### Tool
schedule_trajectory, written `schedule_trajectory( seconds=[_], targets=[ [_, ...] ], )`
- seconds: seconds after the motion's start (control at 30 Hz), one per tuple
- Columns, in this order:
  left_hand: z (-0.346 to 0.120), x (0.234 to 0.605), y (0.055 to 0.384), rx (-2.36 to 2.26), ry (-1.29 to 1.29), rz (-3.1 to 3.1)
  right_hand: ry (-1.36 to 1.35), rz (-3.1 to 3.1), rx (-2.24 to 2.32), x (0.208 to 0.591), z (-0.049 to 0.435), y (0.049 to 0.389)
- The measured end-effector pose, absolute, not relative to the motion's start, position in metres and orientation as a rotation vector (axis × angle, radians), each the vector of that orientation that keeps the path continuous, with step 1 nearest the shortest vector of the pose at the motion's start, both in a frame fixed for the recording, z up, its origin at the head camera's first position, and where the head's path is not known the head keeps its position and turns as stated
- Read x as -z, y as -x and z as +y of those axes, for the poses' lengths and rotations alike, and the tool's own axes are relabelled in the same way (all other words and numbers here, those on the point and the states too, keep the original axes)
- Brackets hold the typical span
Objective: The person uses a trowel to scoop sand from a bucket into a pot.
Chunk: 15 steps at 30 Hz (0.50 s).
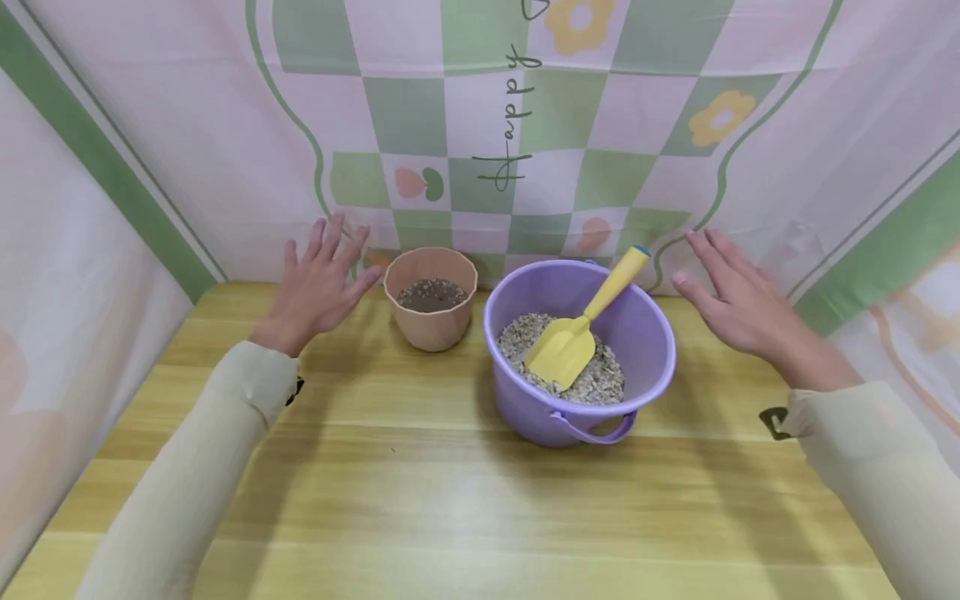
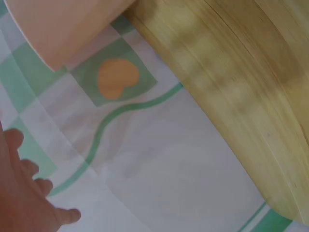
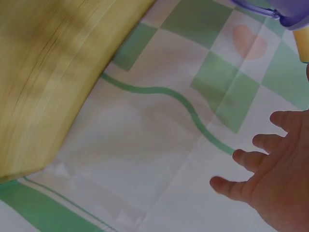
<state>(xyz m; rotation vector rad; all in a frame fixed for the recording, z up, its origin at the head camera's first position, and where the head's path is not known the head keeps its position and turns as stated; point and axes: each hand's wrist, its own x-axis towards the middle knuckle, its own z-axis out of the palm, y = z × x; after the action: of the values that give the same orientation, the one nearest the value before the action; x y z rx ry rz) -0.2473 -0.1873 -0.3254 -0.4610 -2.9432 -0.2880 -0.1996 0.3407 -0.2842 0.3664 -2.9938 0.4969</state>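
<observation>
A pink flower pot (image 1: 433, 325) with dark soil in it stands near the back of the table. To its right is a purple bucket (image 1: 525, 417) of grey-tan gravel-like grains. A yellow toy shovel (image 1: 562, 348) lies in the bucket, blade on the grains and handle leaning over the back right rim. My left hand (image 1: 318, 283), fingers spread, hovers left of the pot and holds nothing. My right hand (image 1: 742, 300) is raised right of the bucket, its fingers straight and apart from it. Both hands (image 2: 24, 193) also show in the wrist views, the right hand (image 3: 280, 169) with fingers extended.
The wooden table (image 1: 420, 517) runs up to a green and white checked cloth (image 1: 480, 117) hanging behind it. Similar cloth (image 1: 75, 275) hangs on the left side. The bucket's purple handle (image 1: 600, 435) droops at its front.
</observation>
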Motion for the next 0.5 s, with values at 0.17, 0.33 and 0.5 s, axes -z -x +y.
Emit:
schedule_trajectory(
  seconds=[0.17,0.33,0.5],
  targets=[
    [-0.178,0.328,0.247,0.329,0.579,-2.956,-0.437,-2.983,-0.597,0.281,0.334,0.199],
    [-0.169,0.332,0.246,0.407,0.646,-2.978,-0.544,-2.930,-0.673,0.280,0.328,0.199],
    [-0.163,0.336,0.245,0.475,0.671,-3.011,-0.607,-2.883,-0.711,0.279,0.320,0.197]
  ],
)
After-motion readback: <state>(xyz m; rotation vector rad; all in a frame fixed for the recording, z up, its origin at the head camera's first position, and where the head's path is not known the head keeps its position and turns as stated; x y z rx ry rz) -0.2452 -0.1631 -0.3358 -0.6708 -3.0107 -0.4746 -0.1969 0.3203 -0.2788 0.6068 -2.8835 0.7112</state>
